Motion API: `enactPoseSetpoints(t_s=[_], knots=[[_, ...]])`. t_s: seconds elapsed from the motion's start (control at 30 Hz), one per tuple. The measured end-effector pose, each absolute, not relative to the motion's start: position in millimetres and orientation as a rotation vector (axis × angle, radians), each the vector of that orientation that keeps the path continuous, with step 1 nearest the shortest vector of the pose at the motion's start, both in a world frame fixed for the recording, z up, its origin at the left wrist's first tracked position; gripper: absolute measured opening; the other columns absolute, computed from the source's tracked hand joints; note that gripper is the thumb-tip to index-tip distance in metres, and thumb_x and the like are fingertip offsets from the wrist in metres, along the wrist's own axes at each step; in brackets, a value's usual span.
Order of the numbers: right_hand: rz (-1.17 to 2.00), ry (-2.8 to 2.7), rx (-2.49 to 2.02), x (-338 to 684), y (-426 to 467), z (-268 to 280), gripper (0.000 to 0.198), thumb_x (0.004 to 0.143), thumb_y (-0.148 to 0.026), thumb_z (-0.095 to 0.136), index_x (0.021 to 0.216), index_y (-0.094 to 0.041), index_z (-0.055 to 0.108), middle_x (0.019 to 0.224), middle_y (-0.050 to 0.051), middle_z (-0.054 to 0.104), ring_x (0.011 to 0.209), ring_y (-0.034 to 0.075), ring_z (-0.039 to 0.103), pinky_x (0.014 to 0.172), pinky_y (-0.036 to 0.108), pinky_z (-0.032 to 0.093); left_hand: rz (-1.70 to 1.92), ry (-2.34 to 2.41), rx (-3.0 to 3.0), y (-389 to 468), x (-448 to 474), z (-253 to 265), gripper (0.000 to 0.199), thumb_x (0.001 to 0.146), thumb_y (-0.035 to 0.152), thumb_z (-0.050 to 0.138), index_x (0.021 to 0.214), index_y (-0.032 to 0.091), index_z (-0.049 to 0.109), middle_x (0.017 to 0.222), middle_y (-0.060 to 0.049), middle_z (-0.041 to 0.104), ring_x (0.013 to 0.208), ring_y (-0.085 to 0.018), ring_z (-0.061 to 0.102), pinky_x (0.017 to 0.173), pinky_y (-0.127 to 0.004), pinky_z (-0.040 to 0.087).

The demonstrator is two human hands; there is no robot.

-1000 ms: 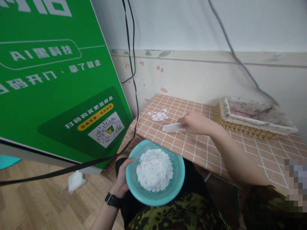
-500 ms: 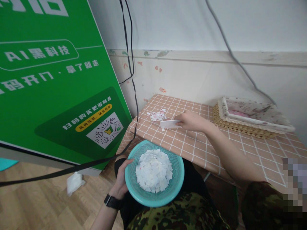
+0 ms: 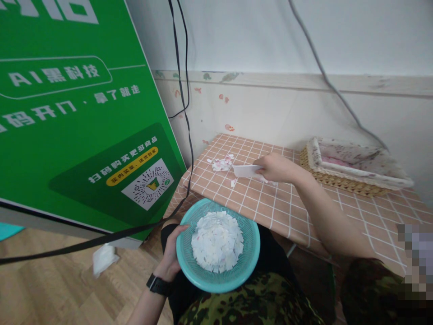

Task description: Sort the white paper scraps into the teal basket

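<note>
My left hand (image 3: 176, 248) is closed on the rim of a turquoise plastic basket (image 3: 251, 253), which rests on my lap below the table edge. Inside it lies a heap of small white paper scraps (image 3: 217, 241). Above the table, my right hand (image 3: 275, 167) is closed around a flat white card (image 3: 246, 171), held on edge over the cloth. Just left of the card sits a small pile of white and pinkish paper scraps (image 3: 221, 163). One loose scrap (image 3: 233, 182) lies below it, and more scraps show partly under my right hand.
A wicker basket (image 3: 345, 183) with a patterned cloth lining stands at the table's back right. The checked tablecloth (image 3: 270, 205) covers the table. A green printed cabinet (image 3: 84, 149) stands at left, with a black cable (image 3: 190, 135) hanging before it. A white bag (image 3: 104, 259) lies on the floor.
My right hand has moved slightly to the right and up with the card, uncovering the loose scrap and others under the hand. My left hand and the turquoise basket stay put.
</note>
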State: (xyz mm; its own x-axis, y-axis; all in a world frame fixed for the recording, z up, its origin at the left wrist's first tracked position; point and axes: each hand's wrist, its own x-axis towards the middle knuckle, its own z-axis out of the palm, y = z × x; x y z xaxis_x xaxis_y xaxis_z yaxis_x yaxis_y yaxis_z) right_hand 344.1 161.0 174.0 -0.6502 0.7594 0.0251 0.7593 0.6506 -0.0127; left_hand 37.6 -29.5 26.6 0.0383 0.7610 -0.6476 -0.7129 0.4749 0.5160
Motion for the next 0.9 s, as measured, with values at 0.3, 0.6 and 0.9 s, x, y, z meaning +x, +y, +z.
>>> enactPoseSetpoints(t_s=[0.3,0.6,0.9], knots=[[0.368,-2.870,-1.120,341.8,163.0,173.2,0.009,0.073,-0.018,0.052,0.071,-0.016,0.060,0.065,0.002,0.059,0.057,0.011,0.047,0.053,0.025,0.028,1.139,1.035,0.062,-29.6,37.1,25.0,0.017,0.076,0.018,0.058,0.084,0.008,0.069,0.075,-0.013,0.076,0.071,-0.028,0.071,0.068,-0.040,0.057],[0.547,-2.867,-1.023,335.4,160.8,169.6,0.011,0.075,-0.017,0.052,0.074,-0.015,0.063,0.067,0.002,0.061,0.059,0.011,0.049,0.055,0.024,0.031,1.144,1.035,0.048,-29.7,39.0,31.3,0.018,0.075,0.017,0.059,0.087,0.007,0.068,0.078,-0.014,0.076,0.071,-0.028,0.072,0.069,-0.039,0.057],[0.696,-2.909,-1.048,342.2,154.5,167.3,0.016,0.079,-0.020,0.054,0.085,-0.016,0.068,0.073,0.002,0.064,0.063,0.013,0.054,0.057,0.024,0.035,1.125,1.029,0.061,-30.8,38.0,32.0,0.017,0.077,0.019,0.057,0.083,0.009,0.069,0.073,-0.012,0.076,0.069,-0.027,0.071,0.067,-0.039,0.057]])
